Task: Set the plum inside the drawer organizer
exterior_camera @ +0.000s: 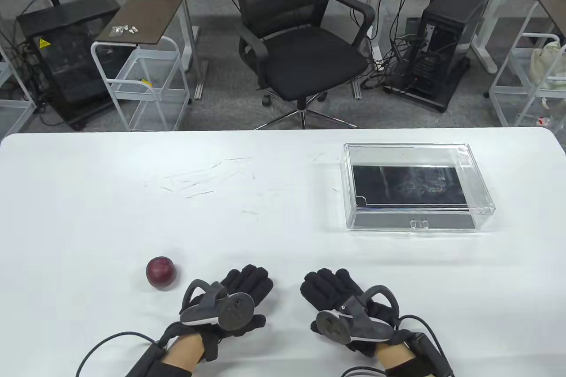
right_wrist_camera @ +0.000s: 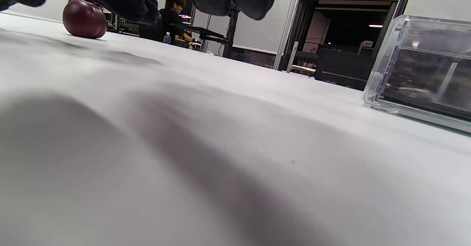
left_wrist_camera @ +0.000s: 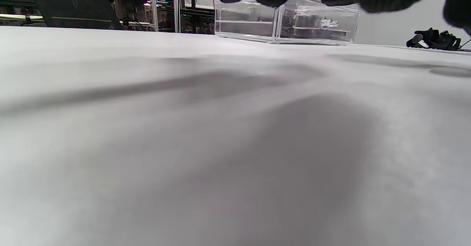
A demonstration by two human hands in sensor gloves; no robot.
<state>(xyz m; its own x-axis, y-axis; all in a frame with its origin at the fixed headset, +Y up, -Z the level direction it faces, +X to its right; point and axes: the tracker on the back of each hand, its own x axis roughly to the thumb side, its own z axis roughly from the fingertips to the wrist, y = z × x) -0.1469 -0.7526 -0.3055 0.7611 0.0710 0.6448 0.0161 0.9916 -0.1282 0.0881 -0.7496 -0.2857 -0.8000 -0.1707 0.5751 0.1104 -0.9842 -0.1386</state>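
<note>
A dark red plum (exterior_camera: 161, 273) sits on the white table (exterior_camera: 265, 218) near the front left; it also shows in the right wrist view (right_wrist_camera: 84, 19). The clear drawer organizer (exterior_camera: 415, 187) stands at the right, its drawer closed, and shows in the left wrist view (left_wrist_camera: 287, 21) and right wrist view (right_wrist_camera: 423, 67). My left hand (exterior_camera: 245, 282) rests flat on the table just right of the plum, holding nothing. My right hand (exterior_camera: 327, 284) rests flat beside it, holding nothing, well short of the organizer.
A black office chair (exterior_camera: 300, 41), wire carts (exterior_camera: 141, 85) and a computer tower (exterior_camera: 446, 45) stand beyond the table's far edge. Faint scratches (exterior_camera: 212, 178) mark the table's middle.
</note>
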